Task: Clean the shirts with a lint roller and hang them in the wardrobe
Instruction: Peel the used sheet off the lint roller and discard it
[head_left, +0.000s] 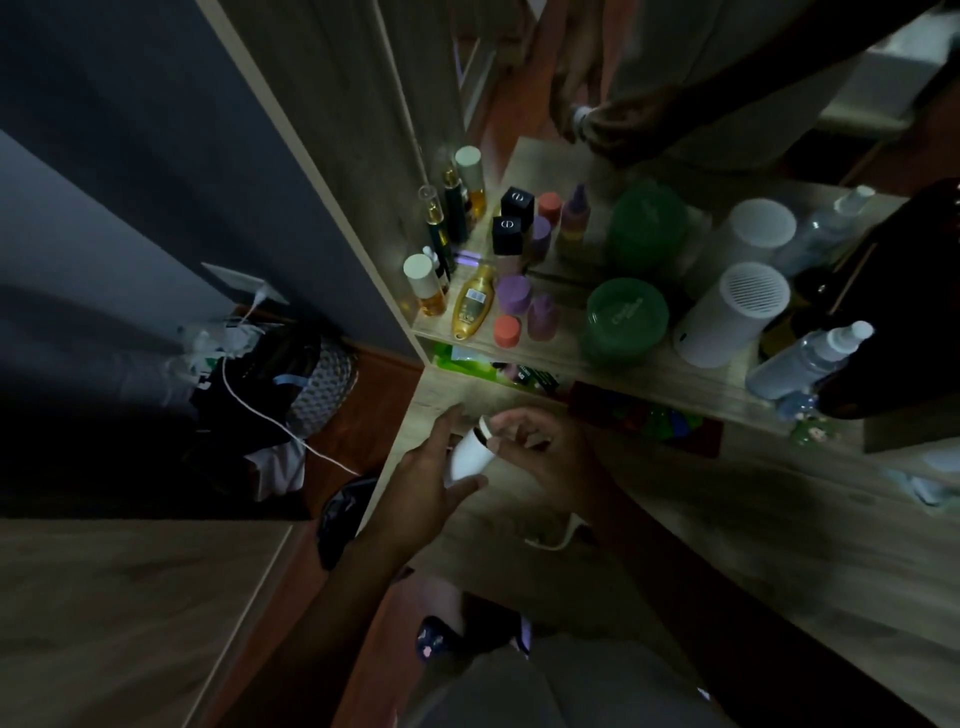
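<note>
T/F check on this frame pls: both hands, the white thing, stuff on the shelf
1. The left hand holds a white object with a dark band at one end. True.
2. The gold bottle stands upright on the shelf. False: it lies on its side.
3. A green jar sits between the purple-capped bottles and the white cylinder. True.
4. The right hand rests on the spray bottle. False: it is at the white object's banded end, well apart from that bottle.
</note>
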